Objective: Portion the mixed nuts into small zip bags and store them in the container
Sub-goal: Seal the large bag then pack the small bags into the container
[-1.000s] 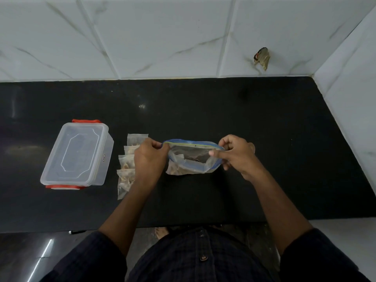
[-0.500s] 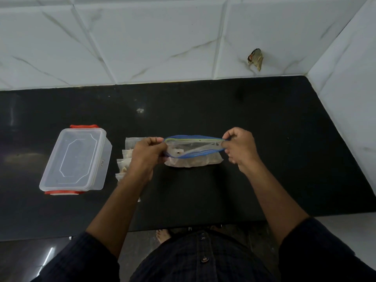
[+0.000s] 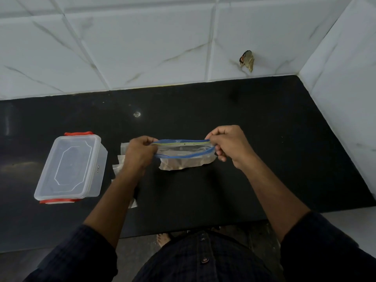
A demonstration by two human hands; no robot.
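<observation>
We hold the big zip bag of nuts (image 3: 184, 157) just above the counter (image 3: 264, 159), its blue mouth stretched wide, probably so nuts can be reached. Our left hand (image 3: 140, 153) and right hand (image 3: 227, 146) each pinch one end of the rim. Small bags (image 3: 122, 159) and the lidded container (image 3: 71, 167) wait close by on the left, within reach.

zip bag (image 3: 184, 154) above counter (image 3: 264, 149), centre, nuts in its bottom; left hand (image 3: 139, 153) at its left end; right hand (image 3: 228, 147) at its right end | small bags (image 3: 120, 165) on counter behind left hand | container (image 3: 71, 167) further left, lid on
</observation>
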